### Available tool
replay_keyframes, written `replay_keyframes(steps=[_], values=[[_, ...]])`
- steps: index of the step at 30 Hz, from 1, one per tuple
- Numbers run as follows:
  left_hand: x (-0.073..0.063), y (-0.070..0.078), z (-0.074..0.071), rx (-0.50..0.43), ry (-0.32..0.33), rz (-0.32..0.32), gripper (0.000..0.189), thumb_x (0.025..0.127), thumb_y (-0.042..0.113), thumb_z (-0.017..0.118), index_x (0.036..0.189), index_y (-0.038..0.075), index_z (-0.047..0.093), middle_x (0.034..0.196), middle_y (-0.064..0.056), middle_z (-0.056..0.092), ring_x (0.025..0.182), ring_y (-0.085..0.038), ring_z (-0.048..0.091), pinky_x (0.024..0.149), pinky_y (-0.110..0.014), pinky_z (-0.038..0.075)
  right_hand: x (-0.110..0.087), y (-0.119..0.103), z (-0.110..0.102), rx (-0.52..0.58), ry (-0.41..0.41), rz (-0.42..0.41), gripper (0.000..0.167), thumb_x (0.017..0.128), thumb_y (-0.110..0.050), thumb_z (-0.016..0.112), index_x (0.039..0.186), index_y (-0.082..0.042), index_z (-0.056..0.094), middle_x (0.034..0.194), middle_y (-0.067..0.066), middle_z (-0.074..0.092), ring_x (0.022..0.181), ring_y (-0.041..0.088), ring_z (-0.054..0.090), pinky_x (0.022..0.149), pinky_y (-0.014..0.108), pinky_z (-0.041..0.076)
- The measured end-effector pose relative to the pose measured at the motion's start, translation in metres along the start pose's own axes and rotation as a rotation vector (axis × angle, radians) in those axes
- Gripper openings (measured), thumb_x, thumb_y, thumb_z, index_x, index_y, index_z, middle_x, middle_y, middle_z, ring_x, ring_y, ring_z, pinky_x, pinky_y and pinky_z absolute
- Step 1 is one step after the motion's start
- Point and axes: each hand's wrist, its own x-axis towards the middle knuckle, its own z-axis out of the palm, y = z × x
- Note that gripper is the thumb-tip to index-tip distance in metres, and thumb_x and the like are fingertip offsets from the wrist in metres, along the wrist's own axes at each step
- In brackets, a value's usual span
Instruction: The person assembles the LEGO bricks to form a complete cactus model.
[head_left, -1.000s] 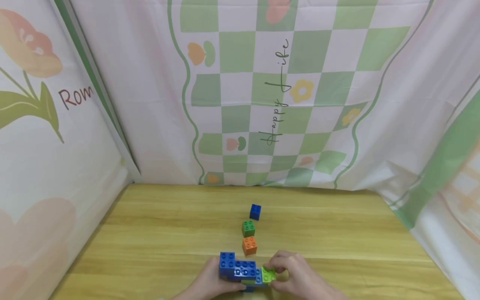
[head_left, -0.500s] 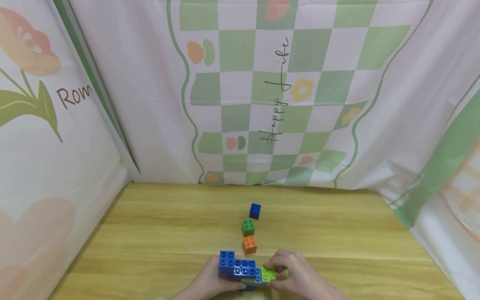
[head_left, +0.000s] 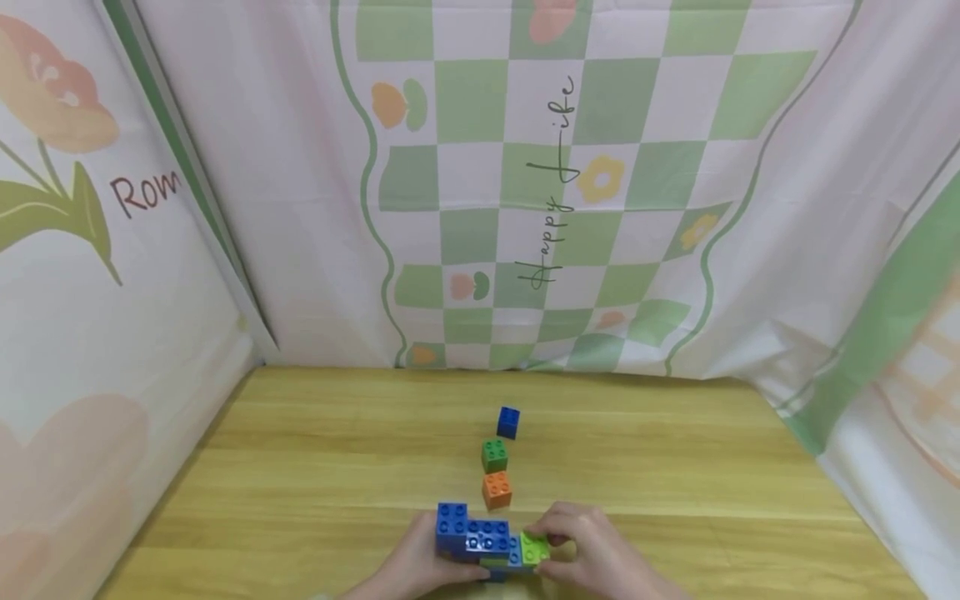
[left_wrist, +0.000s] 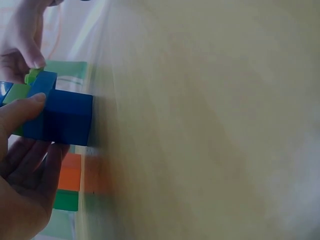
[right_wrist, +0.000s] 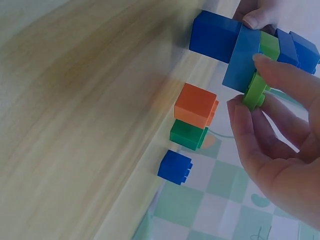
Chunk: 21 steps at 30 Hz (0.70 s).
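My left hand (head_left: 417,560) grips a stepped assembly of toy building bricks (head_left: 487,537) from its left side. Dark blue, lighter blue and green bricks make it up, with a tall blue brick (head_left: 452,523) at its left end. At the opposite end, my right hand (head_left: 596,554) pinches a thin light-green brick (head_left: 535,547) between thumb and fingers. This light-green piece sits against the light blue brick (right_wrist: 241,60) in the right wrist view. The left thumb presses on the assembly in the left wrist view, fingers beneath it (left_wrist: 67,117).
Beyond the hands, an orange brick (head_left: 497,490), a green brick (head_left: 495,455) and a small blue brick (head_left: 508,422) stand in a line on the wooden table (head_left: 337,467). Printed cloth (head_left: 540,208) hangs along the table's back and sides.
Both hands keep their hold on the bricks and barely move. The head view shifts very slightly.
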Motion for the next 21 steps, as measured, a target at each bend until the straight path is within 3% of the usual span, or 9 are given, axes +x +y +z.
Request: replay_keyframes(steps=[9, 21], values=[[-0.0009, -0.0018, -0.0001, 0.005, 0.003, -0.011, 0.047, 0.075, 0.020, 0.086, 0.119, 0.023, 0.069, 0.112, 0.005, 0.076, 0.099, -0.004, 0.071, 0.087, -0.016, 0.054, -0.0004, 0.0012, 0.0026, -0.046, 0.019, -0.065, 0.033, 0.083, -0.026, 0.077, 0.113, -0.015, 0.069, 0.104, -0.003, 0.072, 0.089, -0.005, 0.061, 0.073, 0.019, 0.058], [-0.0003, -0.0011, -0.0003, 0.010, -0.004, -0.008, 0.047, 0.076, 0.020, 0.085, 0.120, 0.023, 0.069, 0.112, 0.005, 0.076, 0.100, -0.004, 0.071, 0.087, -0.017, 0.055, -0.0014, 0.0030, 0.0026, -0.059, 0.093, -0.151, 0.034, 0.089, -0.038, 0.071, 0.111, -0.013, 0.069, 0.106, -0.002, 0.072, 0.094, 0.001, 0.064, 0.076, 0.024, 0.060]])
